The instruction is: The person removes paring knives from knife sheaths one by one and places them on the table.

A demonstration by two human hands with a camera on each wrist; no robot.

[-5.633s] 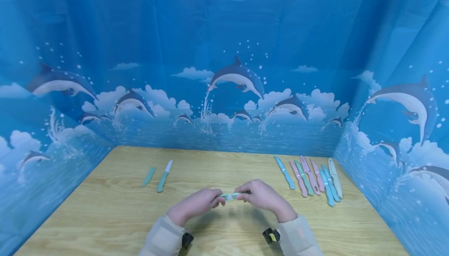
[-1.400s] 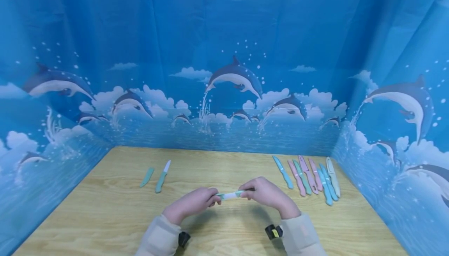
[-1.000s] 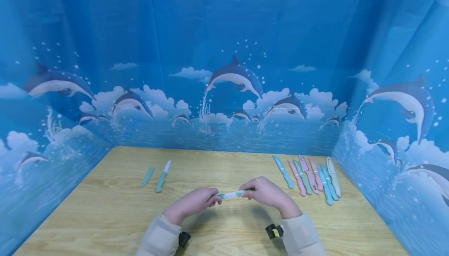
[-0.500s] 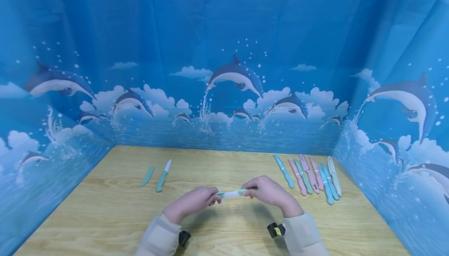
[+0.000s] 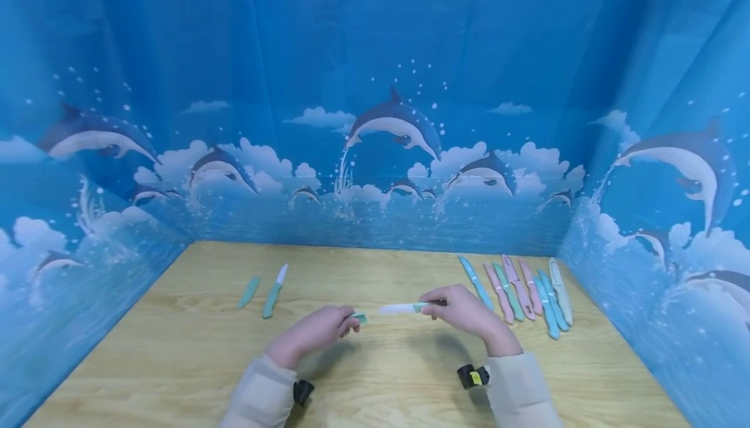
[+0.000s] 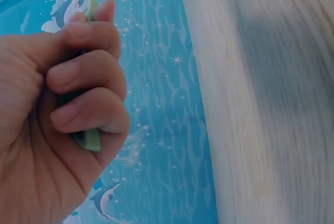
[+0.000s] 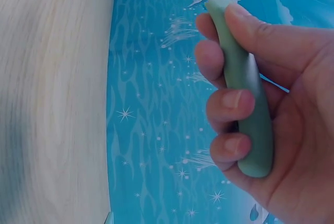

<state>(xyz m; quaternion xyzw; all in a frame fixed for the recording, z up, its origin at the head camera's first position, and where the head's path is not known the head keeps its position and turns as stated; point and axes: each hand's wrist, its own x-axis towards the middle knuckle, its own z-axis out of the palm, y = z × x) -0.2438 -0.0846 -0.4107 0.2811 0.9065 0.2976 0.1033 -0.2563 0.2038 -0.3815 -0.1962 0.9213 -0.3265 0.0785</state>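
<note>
1. Your right hand curls round the green handle of a knife, white blade bared, at frame centre.
2. Your left hand grips the green sheath, just left of the blade tip, apart from it.
3. More knives lie at centre right of the table.

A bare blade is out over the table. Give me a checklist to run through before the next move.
1. Sheath fully off the blade: ok; the blade shows white, apart from the sheath.
2. Right hand grips the knife handle, not the blade: ok.
3. Left hand holds the sheath firmly: ok.
4. Left fingers clear of the blade tip: ok, a gap shows.
5. Room beside the bare knife and loose sheath on the table: ok.
6. Blade edge direction: cannot tell.
</note>
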